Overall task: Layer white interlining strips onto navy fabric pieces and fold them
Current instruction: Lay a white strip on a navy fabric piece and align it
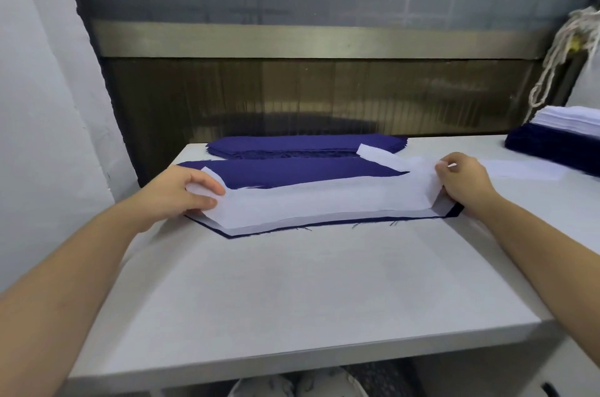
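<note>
On the white desk [292, 283], past its middle, a navy fabric piece [292, 171] lies flat. Over its near half is a white interlining strip [324, 201]. The left hand [181, 192] grips the strip's left end, fingers curled, and the right hand [464, 177] pinches its right end. A stack of navy pieces [292, 143] lies along the far edge. At the far right corner, white strips [571, 120] top a navy pile [545, 143].

The pale grey surface [308, 283] carries a navy fabric piece [292, 169] near its middle, a flat stack of navy pieces [292, 145] at its far edge, and at right a white-topped navy stack [552, 140] beside a loose white strip [519, 169].
</note>
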{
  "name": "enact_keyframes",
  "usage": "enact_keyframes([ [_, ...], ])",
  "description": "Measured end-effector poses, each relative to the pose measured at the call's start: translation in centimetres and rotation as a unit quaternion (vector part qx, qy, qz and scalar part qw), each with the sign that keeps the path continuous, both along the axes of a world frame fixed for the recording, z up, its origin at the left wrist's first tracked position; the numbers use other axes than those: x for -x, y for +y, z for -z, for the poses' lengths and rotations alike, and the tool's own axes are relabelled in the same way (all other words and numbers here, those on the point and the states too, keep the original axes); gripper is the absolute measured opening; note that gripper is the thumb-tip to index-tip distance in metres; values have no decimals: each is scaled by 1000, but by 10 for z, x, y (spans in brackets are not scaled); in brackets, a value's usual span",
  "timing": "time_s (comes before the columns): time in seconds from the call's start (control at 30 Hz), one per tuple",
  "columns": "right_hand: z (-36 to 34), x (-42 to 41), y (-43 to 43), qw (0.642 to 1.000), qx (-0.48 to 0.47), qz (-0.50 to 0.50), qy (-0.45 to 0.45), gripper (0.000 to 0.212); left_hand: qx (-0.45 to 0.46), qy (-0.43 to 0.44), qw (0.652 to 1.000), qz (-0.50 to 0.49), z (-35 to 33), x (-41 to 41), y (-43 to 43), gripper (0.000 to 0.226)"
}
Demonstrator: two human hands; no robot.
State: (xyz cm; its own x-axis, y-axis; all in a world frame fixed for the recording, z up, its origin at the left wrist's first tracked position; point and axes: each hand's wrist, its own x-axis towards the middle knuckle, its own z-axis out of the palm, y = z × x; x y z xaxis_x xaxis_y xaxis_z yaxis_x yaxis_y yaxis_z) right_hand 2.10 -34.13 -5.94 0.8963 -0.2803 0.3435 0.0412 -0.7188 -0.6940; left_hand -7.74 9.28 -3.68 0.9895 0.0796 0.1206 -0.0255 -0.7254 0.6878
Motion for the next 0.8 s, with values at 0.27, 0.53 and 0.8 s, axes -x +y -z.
enact_keyframes([
  [0.27,5,1,-3,997,74,15,14,25,-46,1,998,30,0,5,-4,22],
  [0.53,3,7,-5,995,89,35,20,25,-33,5,998,43,-1,7,-3,18],
  [0.8,-2,14,-10,997,44,-23,55,16,-75,13,996,45,1,7,-4,19],
])
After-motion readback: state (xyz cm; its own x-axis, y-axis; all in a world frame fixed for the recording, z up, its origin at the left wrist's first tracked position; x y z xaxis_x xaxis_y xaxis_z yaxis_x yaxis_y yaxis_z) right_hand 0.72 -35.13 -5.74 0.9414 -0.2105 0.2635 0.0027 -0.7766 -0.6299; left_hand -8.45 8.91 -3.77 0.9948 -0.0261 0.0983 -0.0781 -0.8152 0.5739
